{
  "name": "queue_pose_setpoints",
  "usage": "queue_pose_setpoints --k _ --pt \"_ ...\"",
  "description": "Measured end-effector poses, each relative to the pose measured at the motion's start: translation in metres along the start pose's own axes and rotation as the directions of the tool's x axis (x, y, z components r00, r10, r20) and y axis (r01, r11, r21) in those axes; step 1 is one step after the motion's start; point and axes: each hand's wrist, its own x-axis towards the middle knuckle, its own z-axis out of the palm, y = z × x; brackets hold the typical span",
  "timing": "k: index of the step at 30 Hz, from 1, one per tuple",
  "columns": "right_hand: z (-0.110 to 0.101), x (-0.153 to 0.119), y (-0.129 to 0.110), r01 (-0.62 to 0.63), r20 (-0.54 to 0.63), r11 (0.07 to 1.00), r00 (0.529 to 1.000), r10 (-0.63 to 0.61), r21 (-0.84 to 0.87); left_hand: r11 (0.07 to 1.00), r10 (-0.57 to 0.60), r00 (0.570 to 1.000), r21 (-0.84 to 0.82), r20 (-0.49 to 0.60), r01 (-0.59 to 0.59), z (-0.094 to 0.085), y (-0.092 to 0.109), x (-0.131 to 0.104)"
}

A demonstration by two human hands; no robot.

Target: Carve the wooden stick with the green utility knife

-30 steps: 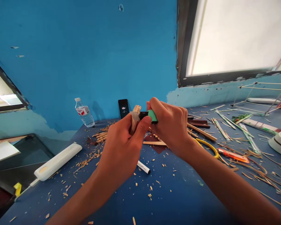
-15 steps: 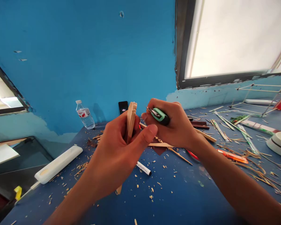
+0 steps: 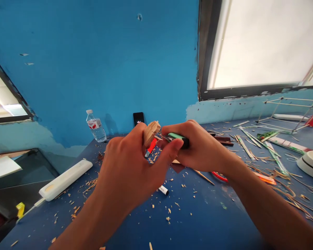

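My left hand (image 3: 131, 166) is closed around a piece of wood (image 3: 151, 132), whose carved, pale upper end sticks up past the fingers; its lower part is hidden by the hand. In my right hand (image 3: 198, 147) is a green and black utility knife (image 3: 178, 136), its blade side turned toward the wood. The left thumb reaches across to the knife. Below and behind the hands lie a red-handled cutter (image 3: 151, 147), partly covered, and a white marker (image 3: 163, 190) with a black cap. Wood shavings (image 3: 169, 210) are scattered over the blue table (image 3: 198, 225).
A water bottle (image 3: 96, 128) and a phone (image 3: 138, 118) stand by the blue wall. At left lies a white power strip (image 3: 65, 178). Thin sticks, strips and an orange cutter (image 3: 263, 178) spread over the right side, near a stick frame (image 3: 281, 111) and a round white object (image 3: 311, 165).
The wood has tilted to the right and sits lower. My right hand has brought the knife down, and the left thumb now meets it. The view has shifted slightly.
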Motion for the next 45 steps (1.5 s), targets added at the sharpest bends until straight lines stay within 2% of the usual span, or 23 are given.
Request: queue_pose_setpoints --k 6,13,17,20,21,23,25,27,28,31,34,36,38,42,45 --pt "0.003 0.001 0.003 -0.065 0.112 0.992 0.992 0.053 0.106 0.984 0.067 0.997 0.168 -0.027 -0.061 0.004 -0.007 -0.002" --pt "0.0 0.002 0.013 -0.098 0.308 0.965 0.951 0.019 0.242 0.963 0.073 0.997 0.262 -0.013 -0.067 0.005 -0.014 0.0" --pt "-0.006 0.004 0.02 -0.048 0.402 0.921 0.907 -0.122 0.386 0.956 0.14 0.99 0.262 -0.003 -0.135 0.0 -0.015 -0.001" --pt "-0.013 0.002 0.023 -0.04 0.475 0.859 0.846 -0.243 0.51 0.972 0.176 0.983 0.153 0.04 -0.181 -0.011 -0.017 -0.003" --pt "-0.015 0.001 0.024 -0.056 0.472 0.833 0.844 -0.255 0.55 0.98 0.167 0.983 0.093 0.079 -0.174 -0.016 -0.019 -0.003" --pt "-0.017 -0.001 0.023 -0.065 0.369 0.757 0.898 -0.24 0.651 0.992 0.123 0.972 -0.028 0.202 -0.12 -0.027 -0.024 -0.002" --pt "-0.015 -0.003 0.019 0.003 0.17 0.688 0.968 -0.184 0.726 0.993 0.083 0.934 -0.104 0.349 -0.049 -0.036 -0.031 -0.001" --pt "-0.01 -0.005 0.011 0.098 -0.008 0.683 0.991 -0.134 0.724 0.989 0.073 0.886 -0.149 0.459 -0.004 -0.043 -0.037 -0.002" --pt "-0.007 -0.005 0.007 0.127 -0.054 0.707 0.991 -0.124 0.696 0.986 0.073 0.867 -0.164 0.492 0.01 -0.045 -0.039 -0.004" --pt "0.0 -0.008 -0.006 0.144 -0.071 0.798 0.989 -0.127 0.586 0.982 0.053 0.829 -0.179 0.556 0.057 -0.047 -0.046 -0.008" --pt "0.005 -0.01 -0.013 0.134 -0.063 0.827 0.991 -0.119 0.546 0.98 0.07 0.806 -0.19 0.588 0.054 -0.047 -0.048 -0.007" --pt "0.006 -0.01 -0.014 0.116 -0.088 0.811 0.993 -0.079 0.573 0.981 0.1 0.803 -0.193 0.588 0.019 -0.048 -0.046 -0.004" --pt "0.007 -0.009 -0.012 0.095 -0.115 0.801 0.993 -0.033 0.592 0.988 0.104 0.831 -0.15 0.547 -0.025 -0.049 -0.042 0.001" --pt "0.009 -0.004 -0.004 0.053 -0.129 0.766 0.991 0.039 0.641 0.977 0.111 0.943 0.141 0.313 -0.162 -0.05 -0.034 0.003" --pt "0.009 -0.003 0.002 0.052 -0.132 0.735 0.99 0.051 0.676 0.933 0.159 0.965 0.288 0.211 -0.217 -0.05 -0.033 0.001"
